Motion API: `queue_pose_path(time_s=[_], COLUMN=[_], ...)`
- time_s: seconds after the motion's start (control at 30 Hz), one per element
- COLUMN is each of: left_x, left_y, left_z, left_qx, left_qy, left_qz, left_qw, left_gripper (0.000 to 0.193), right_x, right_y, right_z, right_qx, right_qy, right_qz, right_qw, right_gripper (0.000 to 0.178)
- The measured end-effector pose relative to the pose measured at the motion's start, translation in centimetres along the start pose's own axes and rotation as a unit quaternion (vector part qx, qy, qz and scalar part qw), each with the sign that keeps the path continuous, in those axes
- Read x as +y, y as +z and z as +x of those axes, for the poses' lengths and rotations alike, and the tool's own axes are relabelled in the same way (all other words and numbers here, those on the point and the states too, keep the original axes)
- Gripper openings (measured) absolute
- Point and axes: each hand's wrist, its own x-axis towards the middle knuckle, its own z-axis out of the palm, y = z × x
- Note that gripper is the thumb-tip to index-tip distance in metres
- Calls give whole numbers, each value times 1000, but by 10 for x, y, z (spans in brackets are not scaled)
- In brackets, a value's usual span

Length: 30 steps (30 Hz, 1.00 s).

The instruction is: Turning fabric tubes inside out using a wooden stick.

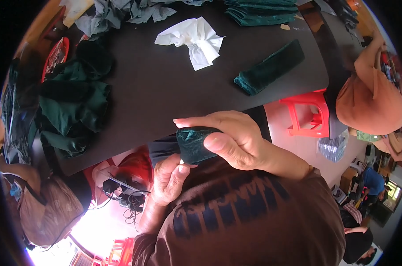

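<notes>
Gripping green velvet cloth; both hands closed.

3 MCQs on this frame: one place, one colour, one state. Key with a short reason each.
1. Where does the crumpled white cloth lie?
A. on the black table
B. on the red stool
C. in a hand

2. What colour is the folded cloth in the hands?
A. white
B. dark green
C. red

3. How is that cloth held?
A. lying loose on the table
B. left hand alone
C. gripped by both the right hand and the left hand

Key: 1 A, it rests on the tabletop; 2 B, dark green fabric; 3 C, both hands' fingers close on it.
</notes>
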Motion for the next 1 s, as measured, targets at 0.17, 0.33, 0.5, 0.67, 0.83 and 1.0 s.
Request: queue_pose_path(time_s=[0.17,0.33,0.5,0.67,0.83,1.0], left_x=[10,19,21,17,21,16], left_y=[-2,10,-1,-4,3,8], left_z=[-4,-2,-2,-5,0,-2], left_qx=[-19,12,-26,-26,-31,-41], left_qy=[-45,-51,-80,-88,-74,-108], left_qz=[-15,-100,-31,-27,-35,-207], left_qw=[999,994,996,995,996,971], left_gripper=[26,27,29,30,30,31], right_x=[3,6,1,7,7,9], right_y=[6,8,1,1,8,7], right_z=[-2,-2,-5,-7,-7,-10], right_qx=[27,20,66,46,2,11], right_qy=[-71,-112,-101,-67,-43,-45], right_qz=[-67,-97,-129,-72,-38,-43], right_qw=[995,989,984,994,998,998], right_gripper=[21,13,15,16,13,12])
